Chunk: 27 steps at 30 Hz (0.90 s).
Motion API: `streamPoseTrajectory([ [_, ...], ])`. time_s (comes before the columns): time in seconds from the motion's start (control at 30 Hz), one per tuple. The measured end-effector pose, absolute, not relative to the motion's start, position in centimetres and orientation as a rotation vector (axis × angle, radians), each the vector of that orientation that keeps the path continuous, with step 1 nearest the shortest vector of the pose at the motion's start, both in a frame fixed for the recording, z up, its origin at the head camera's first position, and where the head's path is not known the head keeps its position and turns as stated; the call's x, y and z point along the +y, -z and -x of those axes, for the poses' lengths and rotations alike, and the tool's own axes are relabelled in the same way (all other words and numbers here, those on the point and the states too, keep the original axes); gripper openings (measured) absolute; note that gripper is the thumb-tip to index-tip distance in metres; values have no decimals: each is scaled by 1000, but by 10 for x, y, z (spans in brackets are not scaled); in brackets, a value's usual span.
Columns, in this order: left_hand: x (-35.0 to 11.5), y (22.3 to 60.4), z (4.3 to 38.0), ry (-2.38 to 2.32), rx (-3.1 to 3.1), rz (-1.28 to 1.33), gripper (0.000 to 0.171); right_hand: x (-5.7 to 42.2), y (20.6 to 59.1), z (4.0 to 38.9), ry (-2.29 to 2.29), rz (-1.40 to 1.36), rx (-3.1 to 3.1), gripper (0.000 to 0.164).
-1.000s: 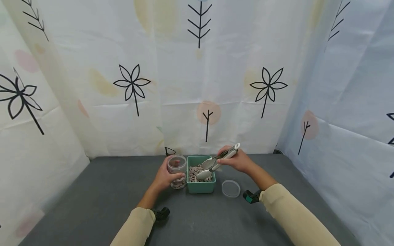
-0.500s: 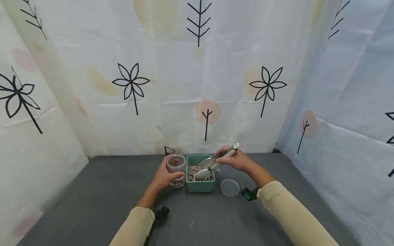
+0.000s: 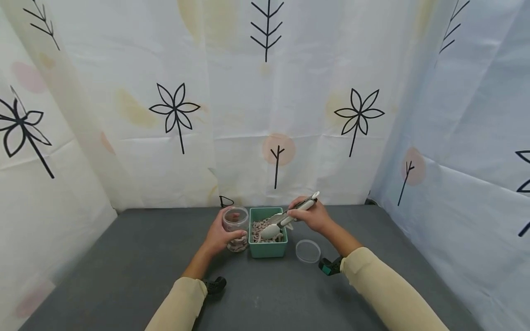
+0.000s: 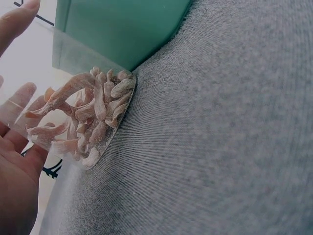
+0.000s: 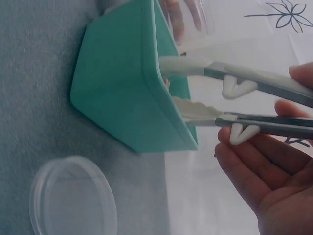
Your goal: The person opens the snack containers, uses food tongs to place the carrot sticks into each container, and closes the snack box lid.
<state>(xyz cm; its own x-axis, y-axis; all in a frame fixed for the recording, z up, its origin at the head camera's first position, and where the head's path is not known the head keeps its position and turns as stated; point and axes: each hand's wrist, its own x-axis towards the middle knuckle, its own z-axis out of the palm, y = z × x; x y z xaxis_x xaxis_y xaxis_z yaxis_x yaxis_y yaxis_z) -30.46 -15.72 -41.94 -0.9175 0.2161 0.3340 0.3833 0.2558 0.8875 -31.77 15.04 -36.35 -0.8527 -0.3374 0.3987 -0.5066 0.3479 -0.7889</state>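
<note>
My left hand (image 3: 217, 236) grips an upright clear jar (image 3: 236, 225), thumb in front and fingers round its far side. Pale, floury-looking strips (image 4: 98, 105) lie in the jar's lower part, and its top is uncovered. Right beside the jar stands a green rectangular bin (image 3: 267, 250) holding many similar strips (image 3: 257, 227). Above it, my right hand (image 3: 316, 218) holds grey-and-white tongs (image 3: 305, 205) by their arms. The tongs' pale heads dip into the bin, somewhat apart; the right wrist view hides their tips behind the bin's wall.
A round translucent lid (image 3: 308, 251) lies flat on the dark grey tabletop (image 3: 256, 294), to the right of the bin. Behind and at both sides hang white patterned curtains (image 3: 240, 115).
The tongs' heads have come closer together and sunk a little among the strips. My right forearm has shifted slightly left. The left hand and jar stay in place beside the bin.
</note>
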Motion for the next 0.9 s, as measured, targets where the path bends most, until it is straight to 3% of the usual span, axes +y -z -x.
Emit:
streamPoseTrajectory([
  [0.9, -155, 420, 305, 1698, -2378, 581, 85, 153, 350, 312, -1699, -674, -2305, 15],
])
